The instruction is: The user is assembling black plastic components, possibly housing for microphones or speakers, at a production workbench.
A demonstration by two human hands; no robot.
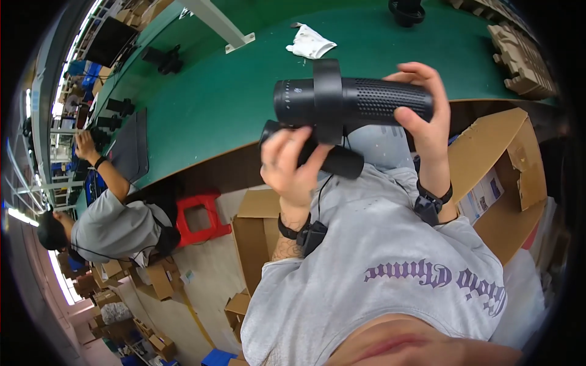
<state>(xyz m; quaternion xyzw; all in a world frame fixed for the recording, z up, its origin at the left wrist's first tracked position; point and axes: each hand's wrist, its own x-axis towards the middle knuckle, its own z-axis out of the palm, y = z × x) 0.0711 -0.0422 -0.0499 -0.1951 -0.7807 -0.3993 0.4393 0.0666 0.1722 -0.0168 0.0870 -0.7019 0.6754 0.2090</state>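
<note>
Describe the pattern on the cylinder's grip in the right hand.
Rows of small dots mark the black grip; see the head view.

Left of the large black cylinder point(355, 100), free passage is offered across green tabletop point(220, 100). Beyond that cylinder, the way is interrupted by a crumpled white cloth point(310, 43) and, farther left, a metal post point(218, 21); its near side is blocked by a smaller black cylinder point(343, 161).

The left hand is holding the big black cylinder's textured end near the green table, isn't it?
Not quite: the head view shows the right hand holding the textured end of the big black cylinder, near the green table.
</note>
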